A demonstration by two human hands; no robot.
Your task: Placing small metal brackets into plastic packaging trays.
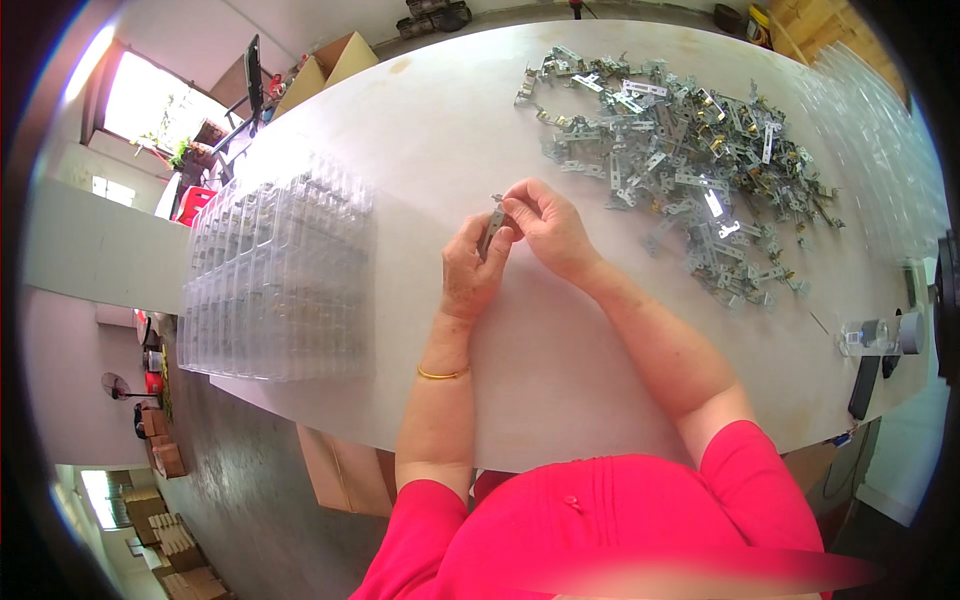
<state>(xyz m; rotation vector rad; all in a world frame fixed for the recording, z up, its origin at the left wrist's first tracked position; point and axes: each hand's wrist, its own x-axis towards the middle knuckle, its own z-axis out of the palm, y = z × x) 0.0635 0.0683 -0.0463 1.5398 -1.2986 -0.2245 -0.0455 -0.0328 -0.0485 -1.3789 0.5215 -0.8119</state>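
Over the middle of the white table, my left hand (472, 265) is closed around a small flat metal bracket (491, 228) with holes in it. My right hand (552, 230) meets it there, thumb and fingers pinching the bracket's upper end. Fingers cover much of the part, so its full shape is hidden. To the right and farther back lies a loose heap of similar metal brackets (690, 150), silver with some brass-coloured pieces. Left of my hands stands a stack of clear plastic trays (275, 270) with compartments; metal parts show dimly through the upper ones.
More clear plastic trays (870, 150) are stacked at the table's right edge. A clear bottle (875, 336) lies near the right front, beside a dark flat object (863, 388). Cardboard boxes stand beyond the far left edge and under the table (430, 80).
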